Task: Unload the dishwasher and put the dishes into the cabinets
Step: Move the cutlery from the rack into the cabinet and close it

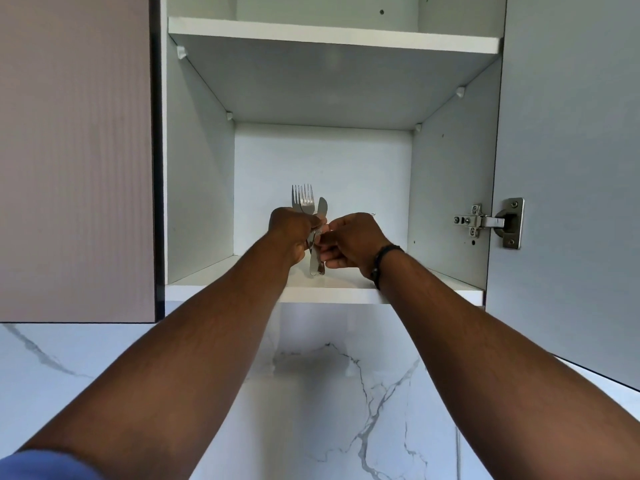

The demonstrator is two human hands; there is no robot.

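Cutlery (313,216), one small bundle: forks with tines pointing up, one table knife beside them with its rounded blade tip up, handles pointing down toward the shelf. Location: inside the open wall cabinet (199,168), upright over the front part of the bottom shelf (221,277); whether the handle ends touch the shelf cannot be told. Left hand (292,233): fingers curled round the middle of the bundle, gripping it. Right hand (349,242): just beside the left, fingers curled in toward the handles; fingertips meet the bundle at its right side, pinching at the knife handle as far as shows. Both forearms reach up from below the view into the cabinet opening. Dark wristband (382,263) on the right wrist. Blue sleeve (45,465) at the lower left corner. Cabinet interior white, with an upper shelf (332,38) resting on small pegs. Cabinet door (568,168) swung open at right, carried on a metal hinge (485,221). Closed neighbouring door (74,157), ribbed and mauve, at left. White marble-pattern wall (346,393) with grey veins below the cabinets.
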